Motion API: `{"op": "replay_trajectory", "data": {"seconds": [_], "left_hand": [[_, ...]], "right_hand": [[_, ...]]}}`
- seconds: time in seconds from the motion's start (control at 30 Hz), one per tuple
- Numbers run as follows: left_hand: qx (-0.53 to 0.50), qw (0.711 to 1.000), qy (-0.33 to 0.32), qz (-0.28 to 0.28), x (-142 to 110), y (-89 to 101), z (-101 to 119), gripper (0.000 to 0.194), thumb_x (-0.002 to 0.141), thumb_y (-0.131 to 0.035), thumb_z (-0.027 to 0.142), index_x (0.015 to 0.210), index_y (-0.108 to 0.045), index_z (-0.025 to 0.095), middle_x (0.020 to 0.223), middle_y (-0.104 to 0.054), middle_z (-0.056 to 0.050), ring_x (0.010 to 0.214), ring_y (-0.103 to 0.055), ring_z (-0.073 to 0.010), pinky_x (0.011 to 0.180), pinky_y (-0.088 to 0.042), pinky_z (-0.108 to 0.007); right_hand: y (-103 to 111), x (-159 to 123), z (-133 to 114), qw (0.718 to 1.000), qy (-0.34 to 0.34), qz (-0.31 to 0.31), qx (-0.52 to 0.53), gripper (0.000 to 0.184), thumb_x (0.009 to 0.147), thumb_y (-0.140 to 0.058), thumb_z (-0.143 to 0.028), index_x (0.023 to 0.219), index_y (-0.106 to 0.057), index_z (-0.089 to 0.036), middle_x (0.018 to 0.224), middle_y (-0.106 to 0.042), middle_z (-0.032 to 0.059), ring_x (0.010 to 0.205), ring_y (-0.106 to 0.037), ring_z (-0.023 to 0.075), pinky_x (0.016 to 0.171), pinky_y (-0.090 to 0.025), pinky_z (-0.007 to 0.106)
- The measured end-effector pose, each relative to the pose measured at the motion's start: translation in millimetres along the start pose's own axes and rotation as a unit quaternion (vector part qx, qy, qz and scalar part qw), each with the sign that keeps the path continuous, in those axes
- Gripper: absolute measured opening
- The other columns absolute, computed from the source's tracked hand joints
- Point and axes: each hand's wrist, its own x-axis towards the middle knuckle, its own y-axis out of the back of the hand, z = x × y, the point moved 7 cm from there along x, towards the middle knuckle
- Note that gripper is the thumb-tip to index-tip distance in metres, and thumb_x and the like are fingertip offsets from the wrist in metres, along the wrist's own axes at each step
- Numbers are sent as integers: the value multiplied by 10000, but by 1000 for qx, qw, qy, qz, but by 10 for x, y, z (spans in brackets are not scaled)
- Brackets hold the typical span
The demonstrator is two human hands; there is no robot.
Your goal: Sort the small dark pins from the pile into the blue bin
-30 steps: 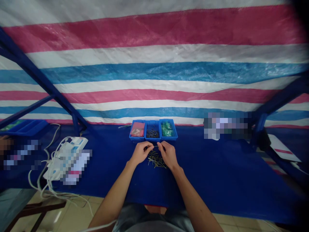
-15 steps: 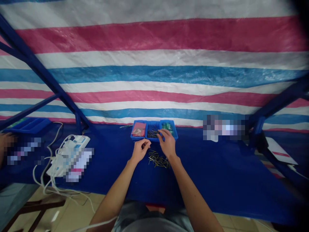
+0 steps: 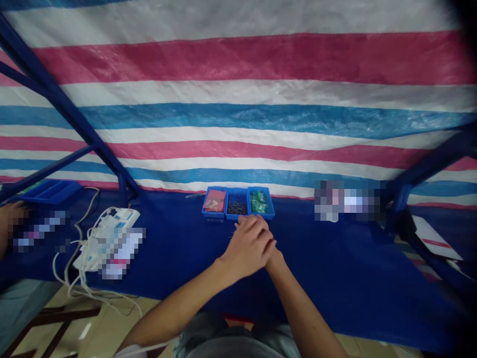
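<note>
a: where are the hands, and what is the grip doing?
b: they are together, low in the middle. the left hand lies across the top of the right hand, its fingers bent over it. the right hand's grip is mostly covered, so i cannot tell whether it is apart or clamped on something. i cannot tell either whether anything is under the left palm.
a: and the thin metal sticks?
b: a few loose, thin metal sticks show on the table, which has a dark blue surface, just beside the hands' left edge. more dark, thin metal sticks lie heaped in the middle blue plastic bin, just beyond the fingertips.
a: what flanks that bin?
b: on its left, a blue plastic bin with a flat pinkish-red packet; on its right, a blue plastic bin of shiny green pieces.
a: further out?
b: well to the left, a white power strip with tangled white cables, then another person's hand at the edge. behind everything hangs a red, white and blue striped plastic sheet.
</note>
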Motion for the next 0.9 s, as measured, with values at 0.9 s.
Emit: {"op": "replay_trajectory", "data": {"seconds": [0.9], "left_hand": [[172,967,-143,-123,-299,-199,894,298,957,-531,315,895,-710,85,960,-664,-154,928,-555,-259,878,-389,-429]], "right_hand": [[16,-25,85,972,-43,-176,-147,234,984,-507,-341,942,-670,-178,906,-732,100,850,-701,224,734,-426,303]]}}
